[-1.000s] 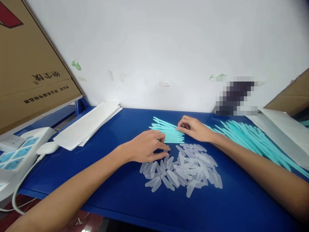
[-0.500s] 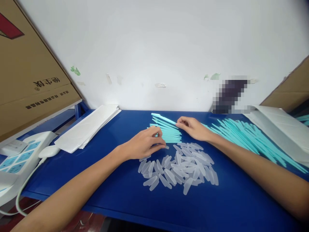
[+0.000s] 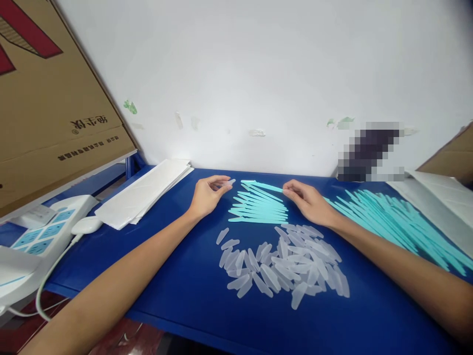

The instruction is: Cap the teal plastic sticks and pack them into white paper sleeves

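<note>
My left hand [image 3: 210, 194] pinches a small translucent blade cap [image 3: 232, 182] between thumb and fingertips, left of the row of razors. In my right hand [image 3: 303, 198] is the handle end of a turquoise eyebrow razor [image 3: 266, 187], its head pointing left toward the cap. The cap and razor are apart. Below this razor lies a neat row of similar turquoise razors [image 3: 260, 209] on the blue table [image 3: 177, 291]. Nearer to me spreads a loose heap of frosted caps [image 3: 284, 261], with a few single ones at its left edge.
A large pile of turquoise razors [image 3: 391, 222] lies at the right, beside white packaging [image 3: 443, 197]. White sheets [image 3: 144, 192] rest at the back left. A power strip [image 3: 55, 227] with a white cable and a cardboard box [image 3: 55, 98] stand at the left. A wall closes the back.
My left hand has moved up from beside the heap with a cap, toward the razor's head. My right hand still holds the razor. The whole view has shifted slightly.
</note>
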`<state>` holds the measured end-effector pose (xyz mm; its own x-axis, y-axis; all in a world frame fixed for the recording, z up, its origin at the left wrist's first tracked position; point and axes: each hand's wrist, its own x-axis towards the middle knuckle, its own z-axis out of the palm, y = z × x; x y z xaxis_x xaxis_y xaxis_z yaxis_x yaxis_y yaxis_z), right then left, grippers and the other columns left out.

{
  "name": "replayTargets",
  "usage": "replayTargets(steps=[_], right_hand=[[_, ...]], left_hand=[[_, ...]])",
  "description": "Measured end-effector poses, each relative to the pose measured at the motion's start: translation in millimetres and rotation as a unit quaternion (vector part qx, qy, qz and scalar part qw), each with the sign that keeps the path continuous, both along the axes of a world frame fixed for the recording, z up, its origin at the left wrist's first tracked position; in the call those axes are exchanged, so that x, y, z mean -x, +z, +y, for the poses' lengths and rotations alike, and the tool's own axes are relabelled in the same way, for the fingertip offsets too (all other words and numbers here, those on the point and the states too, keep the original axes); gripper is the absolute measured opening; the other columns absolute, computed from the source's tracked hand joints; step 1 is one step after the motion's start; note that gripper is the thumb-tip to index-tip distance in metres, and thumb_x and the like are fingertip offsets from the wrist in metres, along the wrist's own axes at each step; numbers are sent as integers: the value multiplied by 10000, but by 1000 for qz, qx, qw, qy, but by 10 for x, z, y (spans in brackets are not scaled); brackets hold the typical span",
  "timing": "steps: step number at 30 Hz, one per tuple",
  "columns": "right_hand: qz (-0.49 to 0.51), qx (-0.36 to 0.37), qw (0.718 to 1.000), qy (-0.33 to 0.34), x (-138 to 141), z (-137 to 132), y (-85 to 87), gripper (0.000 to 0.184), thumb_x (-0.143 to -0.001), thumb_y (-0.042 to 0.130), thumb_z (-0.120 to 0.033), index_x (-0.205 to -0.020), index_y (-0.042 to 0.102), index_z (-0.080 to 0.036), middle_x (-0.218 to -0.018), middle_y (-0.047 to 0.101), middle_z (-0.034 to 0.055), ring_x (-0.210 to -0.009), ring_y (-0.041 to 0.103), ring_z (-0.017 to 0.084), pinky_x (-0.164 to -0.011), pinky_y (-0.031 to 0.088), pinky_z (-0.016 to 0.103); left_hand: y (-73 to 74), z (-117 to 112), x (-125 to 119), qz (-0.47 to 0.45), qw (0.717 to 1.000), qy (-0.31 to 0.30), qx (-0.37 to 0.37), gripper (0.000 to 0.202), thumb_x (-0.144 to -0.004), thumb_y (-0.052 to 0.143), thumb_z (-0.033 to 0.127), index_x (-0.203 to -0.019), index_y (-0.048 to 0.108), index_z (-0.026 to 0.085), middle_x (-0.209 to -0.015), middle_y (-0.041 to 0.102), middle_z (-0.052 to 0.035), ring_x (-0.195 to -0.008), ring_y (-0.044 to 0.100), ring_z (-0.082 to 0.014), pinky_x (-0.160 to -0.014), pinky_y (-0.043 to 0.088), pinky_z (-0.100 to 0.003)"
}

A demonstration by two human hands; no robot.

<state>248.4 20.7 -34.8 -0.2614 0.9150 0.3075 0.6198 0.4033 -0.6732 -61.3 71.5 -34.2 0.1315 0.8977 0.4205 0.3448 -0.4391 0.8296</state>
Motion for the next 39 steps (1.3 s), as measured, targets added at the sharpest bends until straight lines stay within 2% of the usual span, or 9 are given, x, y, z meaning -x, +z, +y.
replayTargets(steps=[10,17,26,32,35,37,39], right_hand=[[-9,20,1000,18,11,0,41,308,-999,430,-498,-908,524,-219,-689,467,-31,-632,405,142,-631,330,303],[-12,26,999,21,13,1,47,310,-1002,428,-494,-921,535,-215,-690,474,-33,-624,401,138,-623,324,300],[-13,22,999,22,12,-3,49,297,-1004,429,-476,-905,530,-215,-673,463,-37,-609,394,135,-615,320,298],[-9,28,999,38,53,19,50,298,-999,442,-481,-894,541,-219,-673,483,-38,-605,402,134,-607,325,294],[7,18,1000,4,73,41,40,291,-981,471,-477,-909,580,-217,-683,526,-26,-623,454,145,-616,355,297],[12,-9,998,-55,80,67,23,280,-961,502,-454,-910,623,-207,-733,597,1,-664,517,160,-649,388,307],[-4,-42,992,-118,80,101,1,267,-935,536,-420,-873,666,-195,-801,652,34,-707,560,177,-698,414,325]], left_hand=[[18,-66,-37,26,998,-44,-33,256,-811,774,384,-982,800,194,-981,782,-72,-870,700,-209,-779,525,-328],[34,-83,-46,53,996,-50,-54,240,-834,757,372,-993,800,198,-944,755,-65,-827,665,-186,-763,507,-322],[36,-99,-38,92,989,-73,-85,173,-848,759,325,-973,788,208,-953,750,-60,-860,667,-192,-784,516,-336],[57,-98,-180,141,967,-119,-173,126,-885,733,309,-953,771,210,-925,754,-61,-889,665,-213,-824,520,-369],[112,-61,-233,160,959,-115,-206,179,-924,688,325,-1056,744,218,-1014,749,-63,-984,649,-225,-887,511,-385],[148,-45,-201,174,960,-92,-200,268,-960,635,346,-1196,693,233,-1136,725,-66,-1077,619,-231,-948,493,-402],[172,-53,-128,193,960,-72,-188,295,-993,571,355,-1245,664,233,-1185,696,-72,-1101,600,-232,-964,484,-408]])
